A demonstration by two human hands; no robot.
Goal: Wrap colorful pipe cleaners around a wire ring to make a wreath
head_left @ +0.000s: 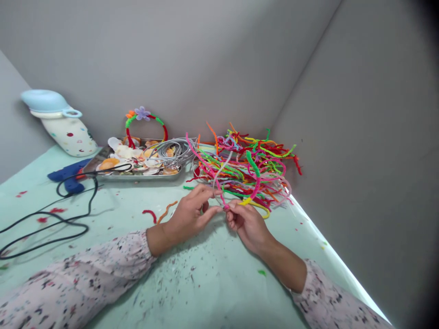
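Note:
My right hand (248,226) pinches a wire hoop, partly wrapped in green, pink and yellow pipe cleaner (255,183), between thumb and fingertips. The hoop's bare grey wire (222,167) curves up on its left side. A long pink pipe cleaner (204,160) runs from the pinch up and to the left. Beside it, my left hand (192,212) has thumb and index finger apart, their tips close to the bare wire and the pink strand. Whether those tips touch either one is hard to tell.
Behind the hands lies a heap of colourful pipe cleaners (236,169). A metal tray (137,177) holds shells and a coil of grey wire (176,153); a finished-looking hoop (166,130) stands there. Left are a blue glue gun (70,176), its black cord (89,205) and a bottle (68,132).

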